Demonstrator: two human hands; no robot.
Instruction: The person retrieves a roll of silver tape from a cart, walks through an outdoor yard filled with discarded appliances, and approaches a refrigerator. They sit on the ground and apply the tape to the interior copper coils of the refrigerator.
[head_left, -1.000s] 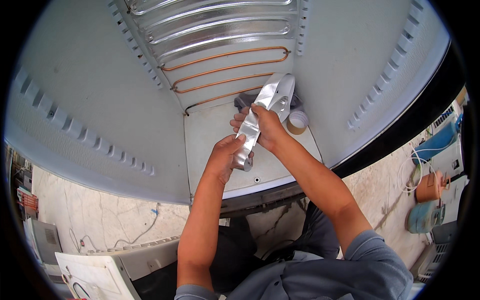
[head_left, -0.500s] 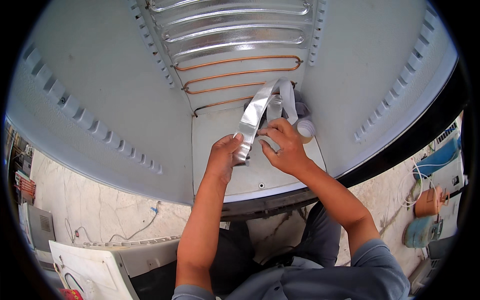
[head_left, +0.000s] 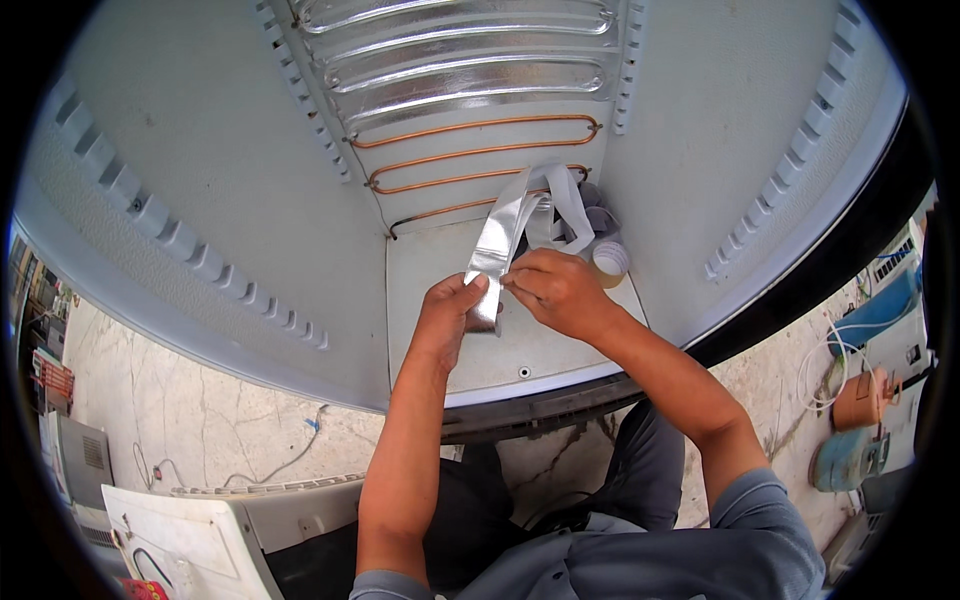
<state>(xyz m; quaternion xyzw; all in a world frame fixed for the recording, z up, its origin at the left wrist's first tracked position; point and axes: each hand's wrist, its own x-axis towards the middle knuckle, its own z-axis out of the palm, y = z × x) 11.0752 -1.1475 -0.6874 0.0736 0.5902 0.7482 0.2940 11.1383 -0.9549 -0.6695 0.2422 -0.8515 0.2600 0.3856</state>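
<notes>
My left hand [head_left: 449, 315] is closed on a strip of silver foil tape [head_left: 497, 234], its thumb lying on the shiny face. The fingers of my right hand [head_left: 562, 294] pinch together at the strip's right edge, close by the left thumb; whether they grip tape or its backing is hidden. A white paper-like band [head_left: 571, 207] loops up behind the foil and down toward the right. Both hands are inside a white refrigerator cabinet, above its bottom panel [head_left: 425, 262]. On the back wall, bare copper tubing [head_left: 480, 152] runs below tubing covered with silver foil [head_left: 465, 77].
A round container with a white top [head_left: 610, 258] stands in the cabinet's right rear corner beside dark items. Ribbed shelf supports [head_left: 215, 265] line the side walls. A white appliance panel [head_left: 185, 540] lies at lower left. Gas cylinders [head_left: 860, 400] and hoses stand on the floor at right.
My right hand has moved left onto the strip's edge, and its spread finger and thumb have closed together. The foil strip and white band have shifted slightly.
</notes>
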